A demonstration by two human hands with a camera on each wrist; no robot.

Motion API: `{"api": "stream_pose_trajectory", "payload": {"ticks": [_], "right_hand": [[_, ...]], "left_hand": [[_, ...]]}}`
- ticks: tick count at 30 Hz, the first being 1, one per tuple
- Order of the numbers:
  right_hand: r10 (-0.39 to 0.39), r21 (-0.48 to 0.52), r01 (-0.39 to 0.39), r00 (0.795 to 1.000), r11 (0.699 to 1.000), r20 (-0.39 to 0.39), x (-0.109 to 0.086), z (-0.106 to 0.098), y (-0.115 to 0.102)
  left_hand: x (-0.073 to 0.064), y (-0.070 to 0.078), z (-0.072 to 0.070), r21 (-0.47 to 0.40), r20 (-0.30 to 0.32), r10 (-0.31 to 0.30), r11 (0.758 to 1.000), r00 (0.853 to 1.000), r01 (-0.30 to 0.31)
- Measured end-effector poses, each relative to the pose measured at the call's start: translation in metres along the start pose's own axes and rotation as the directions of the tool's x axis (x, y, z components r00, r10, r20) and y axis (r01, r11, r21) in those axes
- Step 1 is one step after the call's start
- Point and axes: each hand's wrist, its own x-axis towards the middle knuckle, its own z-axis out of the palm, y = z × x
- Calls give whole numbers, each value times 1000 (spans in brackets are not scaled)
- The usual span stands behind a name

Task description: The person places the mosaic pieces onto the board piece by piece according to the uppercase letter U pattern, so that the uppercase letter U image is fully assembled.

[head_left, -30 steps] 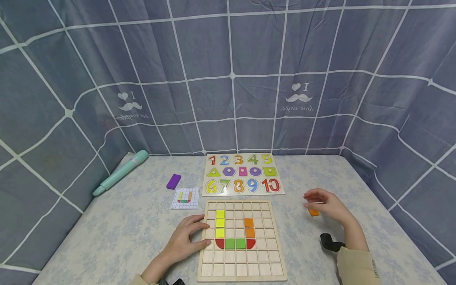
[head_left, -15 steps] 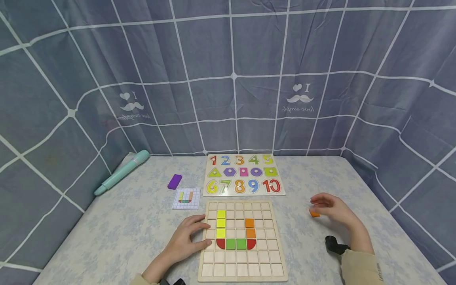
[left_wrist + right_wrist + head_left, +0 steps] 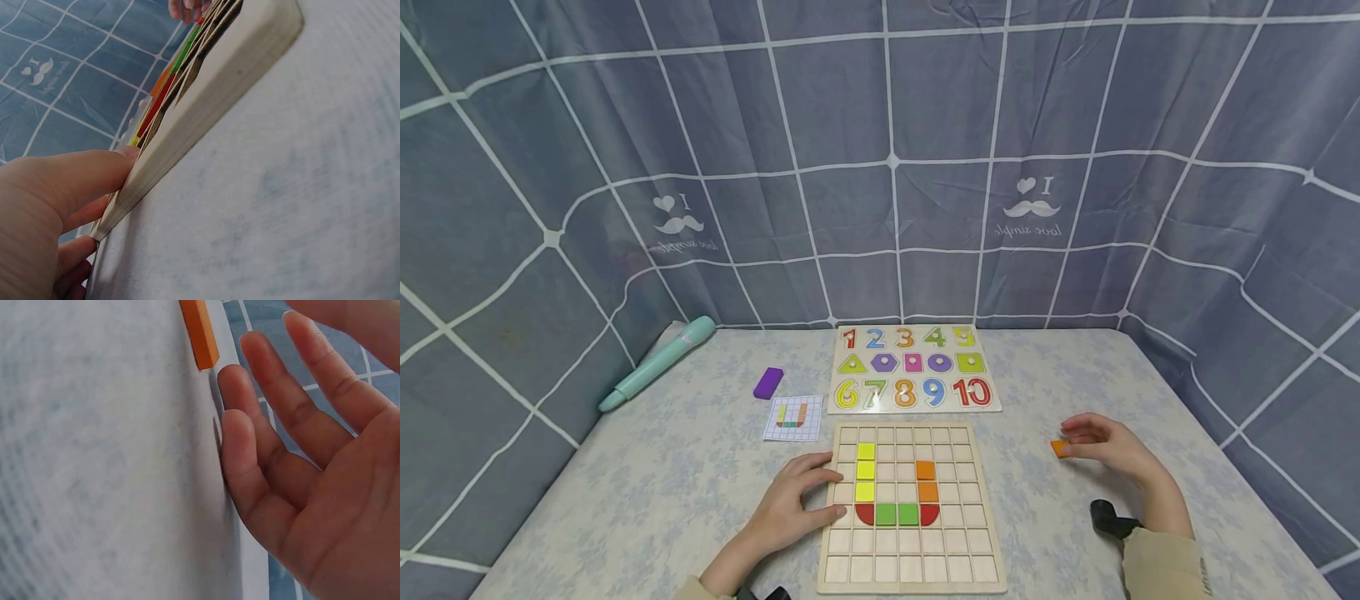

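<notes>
In the head view, a wooden grid board [image 3: 912, 568] holds yellow, orange, green and red tiles laid in a U. My left hand [image 3: 786, 508] rests against the board's left edge, thumb and fingertips at its rim. The left wrist view has the thumb [image 3: 94, 175] on the wooden frame [image 3: 206, 106], other fingers lower along the same edge. Right of the board, an orange tile [image 3: 1060, 449] lies on the table with my right hand [image 3: 1108, 448] beside it. In the right wrist view, loosely bent fingers [image 3: 275, 419] stand apart from the orange tile [image 3: 201, 334].
A number and shape puzzle board [image 3: 914, 408] lies behind the grid board. To the left are a small pattern card [image 3: 793, 418] with a U, a purple block [image 3: 768, 383] and a teal cylindrical case [image 3: 658, 364]. Blue checked cloth [image 3: 895, 208] hangs round the table.
My right hand has shifted slightly right and toward me, uncovering more of the orange tile, which stays about where it was. The left hand keeps its place on the board.
</notes>
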Motion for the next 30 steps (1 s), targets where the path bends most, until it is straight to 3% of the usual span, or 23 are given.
{"api": "stream_pose_trajectory", "payload": {"ticks": [7, 15, 30], "right_hand": [[-10, -13, 11, 1000, 1000, 20, -1, -1, 4], [45, -3, -45, 998, 999, 37, -1, 0, 7], [31, -79, -33, 999, 996, -28, 1, 4, 10]], "left_hand": [[0, -1, 1, 3, -1, 0, 1000, 1000, 0], [0, 1, 0, 4, -1, 1, 1000, 1000, -1], [0, 0, 0, -1, 0, -1, 1000, 1000, 1]]}}
